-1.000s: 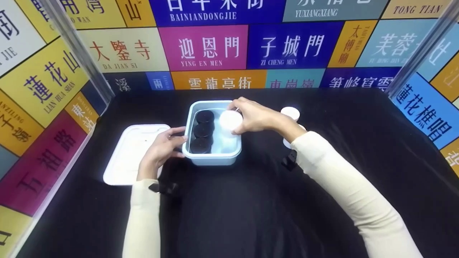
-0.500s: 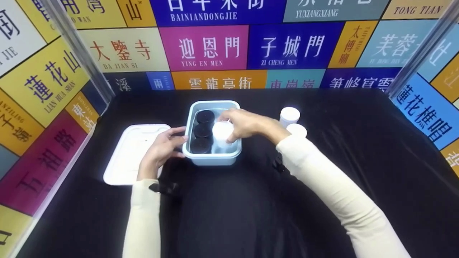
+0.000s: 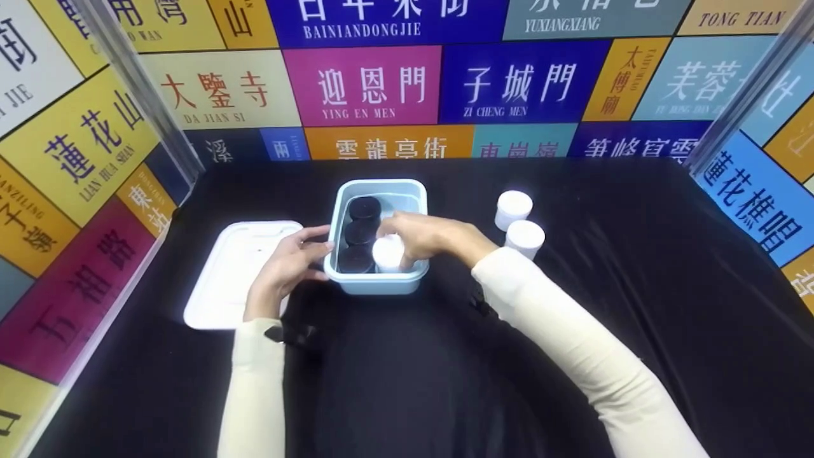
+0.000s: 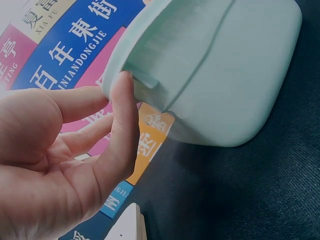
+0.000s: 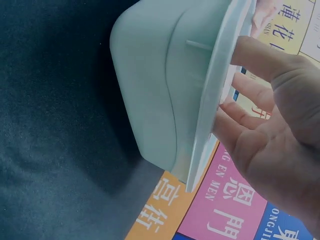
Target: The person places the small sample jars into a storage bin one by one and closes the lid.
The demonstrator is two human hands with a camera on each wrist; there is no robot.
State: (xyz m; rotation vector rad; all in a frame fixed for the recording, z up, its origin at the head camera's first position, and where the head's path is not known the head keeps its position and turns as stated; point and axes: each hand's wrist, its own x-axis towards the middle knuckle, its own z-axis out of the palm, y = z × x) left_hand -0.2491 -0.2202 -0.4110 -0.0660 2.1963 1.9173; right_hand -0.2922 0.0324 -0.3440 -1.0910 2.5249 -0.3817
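A light blue-green plastic container [image 3: 381,284] stands on the black cloth, its top uncovered. Along its left inner side sits a row of 3 black-lidded jars [image 3: 365,208]. My left hand [image 3: 289,264] holds the container at its left rim; in the left wrist view the fingertips [image 4: 122,82] meet the rim. My right hand [image 3: 420,236] reaches inside and grips a white-lidded jar [image 3: 386,253] in the front right part, beside the nearest black lid. In the right wrist view the wall hides the jar and the fingertips.
Two white-lidded jars [image 3: 525,236] stand on the cloth right of the container, one behind the other. A flat white lid [image 3: 222,277] lies to the left, partly beneath the left forearm. Panels with printed characters [image 3: 369,83] enclose the back and sides.
My right hand has brought the white jar from the container's back right toward the front and lower into it. The two jars on the right are now uncovered by the arm. The left hand stays put.
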